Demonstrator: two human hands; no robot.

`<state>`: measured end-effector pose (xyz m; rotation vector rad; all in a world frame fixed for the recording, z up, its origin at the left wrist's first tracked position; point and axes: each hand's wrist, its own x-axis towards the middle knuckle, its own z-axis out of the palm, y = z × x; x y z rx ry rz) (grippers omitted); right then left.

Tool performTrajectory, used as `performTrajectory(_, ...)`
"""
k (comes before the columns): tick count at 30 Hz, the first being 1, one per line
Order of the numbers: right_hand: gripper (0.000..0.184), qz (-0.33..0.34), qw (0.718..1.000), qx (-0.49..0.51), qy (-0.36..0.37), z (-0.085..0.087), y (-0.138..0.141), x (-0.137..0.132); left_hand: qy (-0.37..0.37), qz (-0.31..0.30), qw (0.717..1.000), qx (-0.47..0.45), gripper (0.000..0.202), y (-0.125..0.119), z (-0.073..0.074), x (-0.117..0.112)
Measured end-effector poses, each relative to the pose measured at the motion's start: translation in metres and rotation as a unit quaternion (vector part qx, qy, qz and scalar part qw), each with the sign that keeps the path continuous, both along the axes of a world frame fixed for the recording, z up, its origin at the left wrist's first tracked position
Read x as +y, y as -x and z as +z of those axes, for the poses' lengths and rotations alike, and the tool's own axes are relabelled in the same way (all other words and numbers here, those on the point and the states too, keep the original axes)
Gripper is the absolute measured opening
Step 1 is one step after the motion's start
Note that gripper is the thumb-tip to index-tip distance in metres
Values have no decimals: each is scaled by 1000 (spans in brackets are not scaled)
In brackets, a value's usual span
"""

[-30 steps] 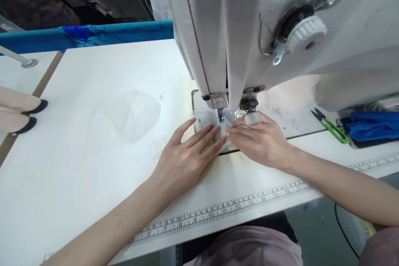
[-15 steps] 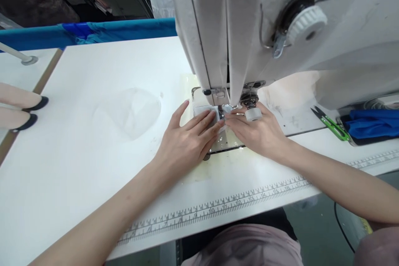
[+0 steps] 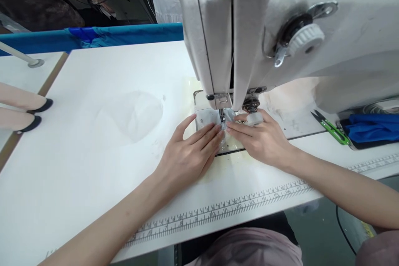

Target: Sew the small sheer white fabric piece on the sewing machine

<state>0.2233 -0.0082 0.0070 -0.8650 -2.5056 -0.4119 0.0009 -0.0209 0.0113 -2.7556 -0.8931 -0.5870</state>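
Under the presser foot (image 3: 222, 117) of a white sewing machine (image 3: 215, 41) lies a small piece of thin, whitish, see-through fabric (image 3: 207, 117). My left hand (image 3: 190, 153) rests palm down at the left of the foot, its fingers stretched flat over the near part of the fabric and the thumb spread away. From the right, my right hand (image 3: 264, 139) reaches in with outstretched fingers, the tips on the fabric beside the foot. Part of that hand sits behind the machine's small white dial (image 3: 254, 119). The fingertips of both hands nearly meet in front of the foot.
Green-handled thread snips (image 3: 333, 129) lie right of the machine bed, beside a dark tray with blue cloth (image 3: 372, 128). A printed ruler (image 3: 215, 214) runs along the table's front edge. Two padded beige rods (image 3: 21, 102) poke in from the left. Blue cloth (image 3: 134, 33) borders the back.
Both hands have shifted slightly nearer to me relative to the foot, and more of the fabric shows behind my left fingers. The whole view has moved a little.
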Motion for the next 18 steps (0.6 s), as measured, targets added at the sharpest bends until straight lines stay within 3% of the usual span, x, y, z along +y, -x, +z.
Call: performTrajectory(18, 26, -36, 999, -20, 0, -1, 2, 3, -1, 14, 1000, -13, 30, -2, -3, 9)
